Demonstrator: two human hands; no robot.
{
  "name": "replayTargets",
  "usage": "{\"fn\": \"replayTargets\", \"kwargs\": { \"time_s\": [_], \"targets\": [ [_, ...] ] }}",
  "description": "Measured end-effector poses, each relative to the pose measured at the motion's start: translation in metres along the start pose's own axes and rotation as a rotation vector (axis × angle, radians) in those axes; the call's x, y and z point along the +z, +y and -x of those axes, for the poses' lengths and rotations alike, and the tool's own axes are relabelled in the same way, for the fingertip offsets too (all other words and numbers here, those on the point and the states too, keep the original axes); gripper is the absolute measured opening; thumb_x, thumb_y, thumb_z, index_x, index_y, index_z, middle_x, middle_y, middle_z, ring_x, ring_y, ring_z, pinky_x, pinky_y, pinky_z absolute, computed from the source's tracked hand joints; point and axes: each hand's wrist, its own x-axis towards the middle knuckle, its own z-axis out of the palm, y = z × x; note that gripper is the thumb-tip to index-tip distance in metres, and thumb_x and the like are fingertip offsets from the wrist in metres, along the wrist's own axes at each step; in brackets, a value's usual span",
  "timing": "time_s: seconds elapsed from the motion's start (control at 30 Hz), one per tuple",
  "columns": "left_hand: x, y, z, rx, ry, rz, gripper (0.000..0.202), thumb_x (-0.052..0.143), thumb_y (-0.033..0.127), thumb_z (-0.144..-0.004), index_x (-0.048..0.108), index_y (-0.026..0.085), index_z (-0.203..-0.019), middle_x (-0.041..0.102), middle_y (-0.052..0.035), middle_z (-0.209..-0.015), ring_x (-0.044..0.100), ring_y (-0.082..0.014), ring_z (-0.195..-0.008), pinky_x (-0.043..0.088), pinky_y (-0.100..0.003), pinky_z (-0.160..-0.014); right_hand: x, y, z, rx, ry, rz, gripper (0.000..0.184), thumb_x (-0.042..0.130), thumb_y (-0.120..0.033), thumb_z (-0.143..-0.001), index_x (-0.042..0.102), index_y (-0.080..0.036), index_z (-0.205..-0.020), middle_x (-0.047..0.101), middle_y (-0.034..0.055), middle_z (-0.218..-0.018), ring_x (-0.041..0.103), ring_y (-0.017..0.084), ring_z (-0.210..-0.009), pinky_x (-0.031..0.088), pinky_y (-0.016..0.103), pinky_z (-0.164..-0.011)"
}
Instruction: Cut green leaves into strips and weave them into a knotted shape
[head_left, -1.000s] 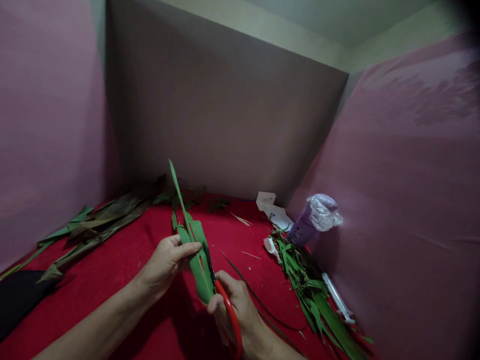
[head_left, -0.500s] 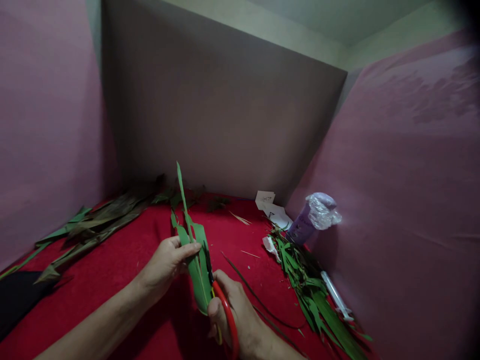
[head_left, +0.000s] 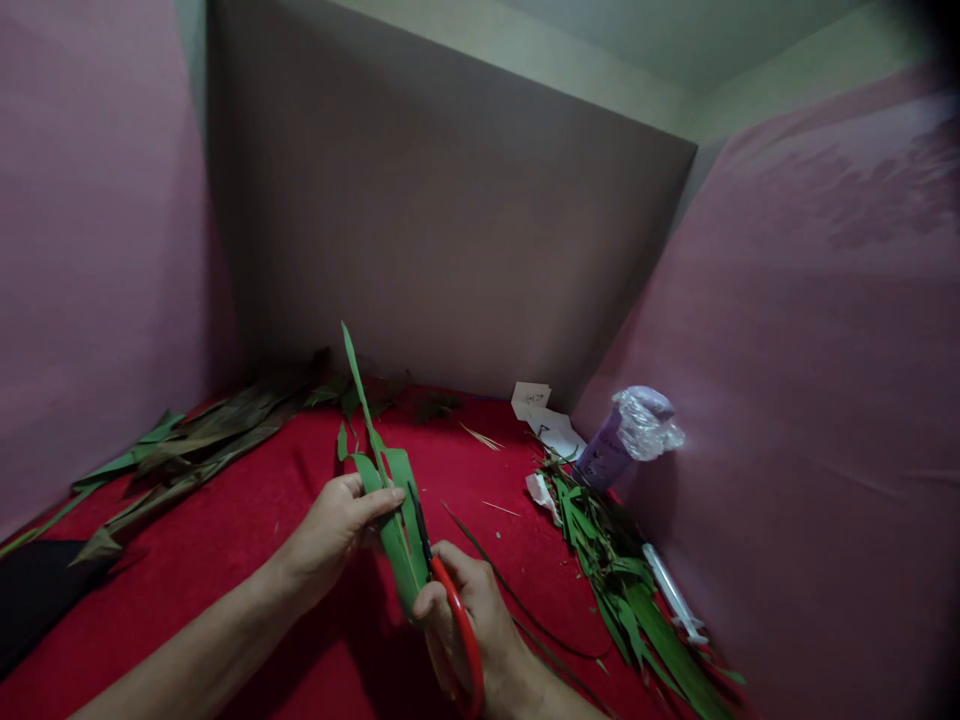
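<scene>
A long green leaf is pinched in my left hand, thumb on top and fingers behind it. Its narrow upper strip points up and slightly left; the wider part hangs down in front of me. My right hand grips scissors with red handles. Their dark blades lie against the leaf's right side, just right of my left thumb. Part of the lower handle is hidden by my fingers. I cannot tell how far the blades are apart.
Dry brown leaves lie left on the red cloth, near a black item. On the right are green cuttings, a clear tube-like item, a purple container with plastic wrap, white papers and thin sticks.
The leaf's tip has swung slightly left. The scissors have turned a little and shifted slightly right, with the blades still against the leaf's right side. My left hand has hardly moved.
</scene>
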Motion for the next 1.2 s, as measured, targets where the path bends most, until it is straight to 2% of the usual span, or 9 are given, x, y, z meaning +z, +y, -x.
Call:
{"fn": "replayTargets", "kwargs": {
  "time_s": [0.2, 0.4, 0.63, 0.8, 0.9, 1.03, 1.2],
  "targets": [
    [0.003, 0.005, 0.001, 0.043, 0.044, 0.04, 0.013, 0.067, 0.023, -0.068, 0.061, 0.014, -0.072, 0.065, -0.0007, -0.062, 0.058, -0.0116, -0.054, 0.049, -0.025, -0.055, 0.002, -0.002, -0.002, -0.085, 0.054, 0.086, 0.051, 0.052, -0.067, -0.069, 0.045, -0.017, -0.074, 0.05, -0.0041, -0.055, 0.037, 0.005, -0.043, 0.024, 0.016, -0.039],
    [0.003, 0.007, 0.001, 0.056, 0.133, 0.045, 0.015, 0.069, 0.022, -0.064, 0.057, 0.014, -0.064, 0.06, 0.0021, -0.054, 0.054, -0.0095, -0.047, 0.045, -0.021, -0.048, 0.001, -0.013, 0.003, -0.109, -0.001, 0.205, 0.045, 0.052, -0.061, -0.074, 0.047, -0.016, -0.077, 0.044, -0.0059, -0.051, 0.037, 0.004, -0.039, 0.023, 0.015, -0.036],
    [0.0, 0.004, 0.0, 0.044, 0.077, 0.02, 0.013, 0.069, 0.023, -0.064, 0.059, 0.014, -0.065, 0.062, 0.0016, -0.055, 0.056, -0.0112, -0.048, 0.047, -0.024, -0.052, 0.002, -0.012, 0.004, 0.013, -0.048, 0.198, 0.046, 0.052, -0.06, -0.075, 0.046, -0.017, -0.091, 0.053, -0.0044, -0.057, 0.048, 0.006, -0.039, 0.032, 0.012, -0.035],
    [0.004, 0.004, 0.004, 0.031, 0.027, 0.0, 0.013, 0.069, 0.025, -0.064, 0.061, 0.015, -0.066, 0.065, 0.0, -0.058, 0.059, -0.0135, -0.052, 0.048, -0.026, -0.055, 0.0, -0.023, 0.005, -0.083, -0.061, 0.153, 0.053, 0.05, -0.067, -0.072, 0.046, -0.017, -0.088, 0.05, -0.0049, -0.053, 0.046, 0.006, -0.04, 0.036, 0.014, -0.038],
    [0.004, 0.004, 0.004, 0.029, 0.022, -0.006, 0.013, 0.069, 0.026, -0.064, 0.062, 0.015, -0.066, 0.065, -0.0006, -0.059, 0.06, -0.0139, -0.052, 0.048, -0.026, -0.055, 0.0, -0.023, 0.004, -0.115, -0.043, 0.133, 0.053, 0.047, -0.069, -0.071, 0.045, -0.017, -0.081, 0.044, -0.0066, -0.049, 0.042, 0.005, -0.039, 0.033, 0.014, -0.038],
    [0.003, 0.001, 0.003, 0.012, 0.001, 0.004, 0.013, 0.069, 0.025, -0.064, 0.061, 0.015, -0.065, 0.065, -0.001, -0.059, 0.059, -0.0135, -0.053, 0.049, -0.026, -0.056, 0.0, -0.014, 0.001, -0.082, -0.001, 0.126, 0.047, 0.052, -0.064, -0.072, 0.044, -0.018, -0.075, 0.042, -0.0074, -0.046, 0.042, 0.006, -0.035, 0.03, 0.013, -0.032],
    [0.004, 0.002, 0.004, 0.01, 0.029, 0.008, 0.014, 0.069, 0.024, -0.064, 0.059, 0.015, -0.065, 0.062, 0.0004, -0.057, 0.058, -0.013, -0.051, 0.049, -0.026, -0.054, 0.001, -0.004, -0.002, -0.103, 0.036, 0.112, 0.041, 0.054, -0.057, -0.076, 0.049, -0.016, -0.076, 0.048, -0.0044, -0.051, 0.045, 0.007, -0.041, 0.034, 0.015, -0.037]
  ]
}}
